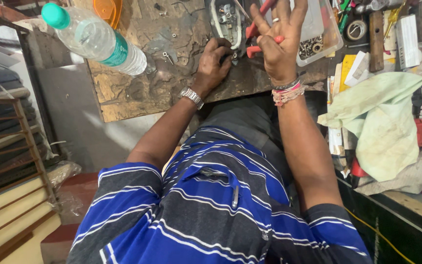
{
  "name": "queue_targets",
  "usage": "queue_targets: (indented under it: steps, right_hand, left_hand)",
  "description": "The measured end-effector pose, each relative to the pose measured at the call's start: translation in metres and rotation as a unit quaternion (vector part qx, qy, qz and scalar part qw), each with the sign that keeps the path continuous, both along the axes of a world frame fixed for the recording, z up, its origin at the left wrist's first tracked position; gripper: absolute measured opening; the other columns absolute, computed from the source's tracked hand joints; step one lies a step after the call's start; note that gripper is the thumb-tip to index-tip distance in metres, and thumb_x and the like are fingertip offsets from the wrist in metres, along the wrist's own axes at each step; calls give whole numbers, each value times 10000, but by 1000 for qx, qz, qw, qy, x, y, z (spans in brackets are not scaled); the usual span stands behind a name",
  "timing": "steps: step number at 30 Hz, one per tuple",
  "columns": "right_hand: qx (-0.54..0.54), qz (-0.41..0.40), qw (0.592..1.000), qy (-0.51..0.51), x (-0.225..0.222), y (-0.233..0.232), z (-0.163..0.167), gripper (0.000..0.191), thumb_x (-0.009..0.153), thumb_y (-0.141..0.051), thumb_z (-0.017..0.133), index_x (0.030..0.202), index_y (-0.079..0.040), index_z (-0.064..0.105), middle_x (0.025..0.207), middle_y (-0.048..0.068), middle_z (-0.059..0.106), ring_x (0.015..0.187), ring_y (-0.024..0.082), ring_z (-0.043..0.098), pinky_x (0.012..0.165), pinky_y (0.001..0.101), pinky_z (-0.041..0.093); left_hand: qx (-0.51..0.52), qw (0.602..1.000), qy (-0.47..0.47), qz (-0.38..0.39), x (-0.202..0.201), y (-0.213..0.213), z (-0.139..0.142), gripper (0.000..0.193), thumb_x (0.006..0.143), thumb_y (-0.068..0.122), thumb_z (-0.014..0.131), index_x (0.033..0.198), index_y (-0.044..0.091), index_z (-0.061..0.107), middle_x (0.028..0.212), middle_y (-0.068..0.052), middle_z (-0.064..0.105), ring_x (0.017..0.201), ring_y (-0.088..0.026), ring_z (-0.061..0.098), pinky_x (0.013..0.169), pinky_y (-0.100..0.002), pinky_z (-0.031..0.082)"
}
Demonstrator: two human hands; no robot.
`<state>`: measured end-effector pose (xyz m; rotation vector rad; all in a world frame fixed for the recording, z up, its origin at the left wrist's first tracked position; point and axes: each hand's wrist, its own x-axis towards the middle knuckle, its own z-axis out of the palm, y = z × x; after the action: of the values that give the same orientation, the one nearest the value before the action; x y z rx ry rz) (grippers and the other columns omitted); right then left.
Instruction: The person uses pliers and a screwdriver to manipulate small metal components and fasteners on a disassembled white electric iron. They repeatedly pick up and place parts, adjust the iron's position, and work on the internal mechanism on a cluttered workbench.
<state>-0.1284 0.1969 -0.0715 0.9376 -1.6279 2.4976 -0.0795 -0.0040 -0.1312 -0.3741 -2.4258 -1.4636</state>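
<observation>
My right hand (pixel 278 44) is raised over the worn wooden board (pixel 137 83) and grips red-handled pliers (pixel 256 39), whose handles stick out on both sides of the palm. My left hand (pixel 214 61), with a metal watch at the wrist, is closed and pressed on the board over a small metal part (pixel 234 57) that is mostly hidden by the fingers. Just beyond both hands lies a white-rimmed electrical part (pixel 226 18) with metal contacts inside.
A clear water bottle (pixel 96 40) with a teal cap lies at the board's left. A clear plastic box (pixel 321 34) of nuts and washers sits to the right. A pale green cloth (pixel 384 122), tape roll (pixel 356 30) and tools clutter the right bench. Loose screws (pixel 168 57) dot the board.
</observation>
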Motion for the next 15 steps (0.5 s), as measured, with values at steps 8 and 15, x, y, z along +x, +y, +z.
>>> queue_targets:
  steps: [8, 15]
  right_hand:
    - [5, 1, 1000, 6, -2, -5, -6, 1030, 981, 297, 420, 1674, -391, 93, 1719, -5, 192, 1606, 179, 220, 1342, 504, 279]
    - [28, 0, 1000, 7, -3, -11, -3, 1013, 964, 297, 400, 1679, -358, 105, 1724, 13, 158, 1621, 174, 161, 1356, 496, 268]
  left_hand:
    - [7, 1000, -7, -3, 0, 0, 0, 132, 891, 21, 718, 1020, 2, 703, 1163, -124, 641, 1106, -307, 641, 951, -397, 539]
    - [2, 1000, -14, -2, -1, 1, 0, 134, 880, 20, 720, 1011, -4, 701, 1172, -122, 640, 1119, -305, 642, 945, -393, 540]
